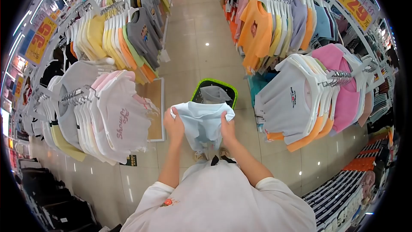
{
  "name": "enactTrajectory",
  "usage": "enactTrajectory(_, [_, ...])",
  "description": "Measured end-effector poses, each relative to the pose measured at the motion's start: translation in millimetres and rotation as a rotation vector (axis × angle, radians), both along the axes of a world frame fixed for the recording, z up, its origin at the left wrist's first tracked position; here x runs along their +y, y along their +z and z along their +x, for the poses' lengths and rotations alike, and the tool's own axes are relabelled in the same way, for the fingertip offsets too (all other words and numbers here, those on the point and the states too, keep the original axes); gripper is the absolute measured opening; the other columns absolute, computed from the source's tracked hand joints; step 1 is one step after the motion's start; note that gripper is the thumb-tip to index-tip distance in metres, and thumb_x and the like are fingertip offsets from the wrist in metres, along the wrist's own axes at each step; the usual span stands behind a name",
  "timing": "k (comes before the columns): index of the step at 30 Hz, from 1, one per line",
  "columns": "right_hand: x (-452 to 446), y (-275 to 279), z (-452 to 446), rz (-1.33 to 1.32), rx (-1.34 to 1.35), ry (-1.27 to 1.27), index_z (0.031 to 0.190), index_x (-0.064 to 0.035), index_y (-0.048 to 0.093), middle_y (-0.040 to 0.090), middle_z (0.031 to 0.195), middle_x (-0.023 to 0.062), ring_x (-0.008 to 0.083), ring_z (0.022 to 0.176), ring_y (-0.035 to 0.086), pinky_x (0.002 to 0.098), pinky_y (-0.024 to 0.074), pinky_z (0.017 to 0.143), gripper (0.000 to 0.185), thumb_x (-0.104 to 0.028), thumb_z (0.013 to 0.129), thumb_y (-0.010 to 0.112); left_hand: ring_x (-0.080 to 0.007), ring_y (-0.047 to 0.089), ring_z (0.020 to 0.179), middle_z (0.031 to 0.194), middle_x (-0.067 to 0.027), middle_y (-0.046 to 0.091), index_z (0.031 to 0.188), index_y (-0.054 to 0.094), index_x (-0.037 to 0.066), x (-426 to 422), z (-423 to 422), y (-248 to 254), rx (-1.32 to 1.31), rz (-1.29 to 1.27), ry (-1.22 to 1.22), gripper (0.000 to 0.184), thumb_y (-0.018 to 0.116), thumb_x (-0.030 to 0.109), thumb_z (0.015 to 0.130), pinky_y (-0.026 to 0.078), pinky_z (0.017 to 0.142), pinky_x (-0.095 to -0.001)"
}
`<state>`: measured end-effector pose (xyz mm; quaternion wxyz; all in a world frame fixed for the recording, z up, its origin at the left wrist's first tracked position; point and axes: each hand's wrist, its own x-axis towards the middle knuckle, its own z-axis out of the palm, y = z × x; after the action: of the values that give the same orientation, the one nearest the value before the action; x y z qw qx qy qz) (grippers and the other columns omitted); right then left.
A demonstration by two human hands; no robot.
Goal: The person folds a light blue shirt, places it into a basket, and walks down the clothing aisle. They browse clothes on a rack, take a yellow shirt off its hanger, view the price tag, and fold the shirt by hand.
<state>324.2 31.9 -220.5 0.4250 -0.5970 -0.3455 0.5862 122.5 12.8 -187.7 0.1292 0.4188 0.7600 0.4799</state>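
Since both hands are busy with one thing, start there: the left hand (174, 122) has one edge of a pale blue garment (199, 122) pinched, and the right hand (227, 124) has the opposite edge, fingers closed on the cloth. They're spread about as far apart as the top of the fabric, which I'd guess is to keep it from bunching up, with the rest hanging loose in front of the body. Can't tell what kind of garment it is, the folds hide too much.

Right behind it is a black basket with a lime-green rim (236, 93), something greyish and see-through (214, 94) inside. Looks like it's sitting on the tile floor (193, 38), probably put there so both hands are free. The garment covers its near side.

Further out it's racks on both sides, leaving an aisle down the middle. On the left, a white shirt with pink lettering (124, 116) faces out, and a grey shirt with dark lettering (292, 99) does the same on the right, presumably so the prints show. The yellow-and-blue price signs (355, 4) are up above the clothes, I figure so people can spot them over the racks. Striped folded stacks (347, 184) are low down at the right.
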Motion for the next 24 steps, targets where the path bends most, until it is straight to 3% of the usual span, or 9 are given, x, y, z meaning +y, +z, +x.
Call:
enactTrajectory(4, [-6,6,-12,-0.184,0.222,-0.007,0.138,-0.003,0.048,0.059,0.131,0.0091,0.0199,0.116,0.056,0.0352,0.0427,0.1,0.062,-0.053,0.101,0.05,-0.0421,0.06,0.089,0.101,-0.021,0.06,0.113,0.062,0.003,0,13,18,0.198,0.078,-0.064,0.027,0.05,0.025,0.102,0.048,0.079,-0.0478])
enactTrajectory(7, [-7,-3,-28,-0.189,0.347,-0.092,0.133,-0.0031,0.053,0.061,0.12,0.0039,0.0161,0.104,0.056,0.0331,0.0457,0.089,0.056,-0.05,0.103,0.046,-0.0421,0.059,0.091,0.102,-0.0201,0.059,0.114,0.062,0.003,-4,45,27,0.215,0.051,-0.136,0.024,0.053,0.02,0.099,0.048,0.078,-0.0477])
enactTrajectory(10, [-12,15,-38,-0.22,0.557,-0.097,0.135,-0.0044,0.051,0.06,0.123,0.0037,0.0149,0.107,0.055,0.0328,0.0458,0.091,0.054,-0.048,0.104,0.046,-0.0406,0.06,0.092,0.103,-0.0192,0.059,0.114,0.062,0.003,-14,76,15,0.177,0.05,-0.212,0.023,0.055,0.016,0.098,0.048,0.08,-0.0448])
enactTrajectory(13, [-23,33,-41,-0.121,0.533,-0.001,0.138,-0.009,0.049,0.058,0.128,0.0043,0.0171,0.116,0.055,0.0343,0.0454,0.098,0.057,-0.053,0.101,0.048,-0.039,0.06,0.092,0.103,-0.0177,0.06,0.114,0.063,0.003,-27,94,13,0.101,0.129,-0.269,0.022,0.056,0.013,0.096,0.048,0.08,-0.0433])
enactTrajectory(20, [-28,24,-22,-0.232,0.692,0.279,0.138,-0.0131,0.047,0.057,0.127,0.0021,0.0161,0.117,0.054,0.0334,0.0457,0.098,0.059,-0.059,0.1,0.046,-0.0372,0.061,0.093,0.105,-0.016,0.062,0.112,0.063,0.003,-38,92,28,0.013,0.154,-0.38,0.022,0.057,0.009,0.092,0.048,0.08,-0.0409])
enactTrajectory(24, [-26,17,-14,-0.152,0.778,0.371,0.128,-0.0114,0.055,0.061,0.116,0.0008,0.0137,0.111,0.057,0.0327,0.0463,0.092,0.052,-0.051,0.095,0.06,-0.0325,0.062,0.095,0.108,-0.0152,0.062,0.12,0.063,0.004,-39,92,40,-0.065,0.141,-0.485,0.029,0.055,0.008,0.093,0.048,0.083,-0.0377])
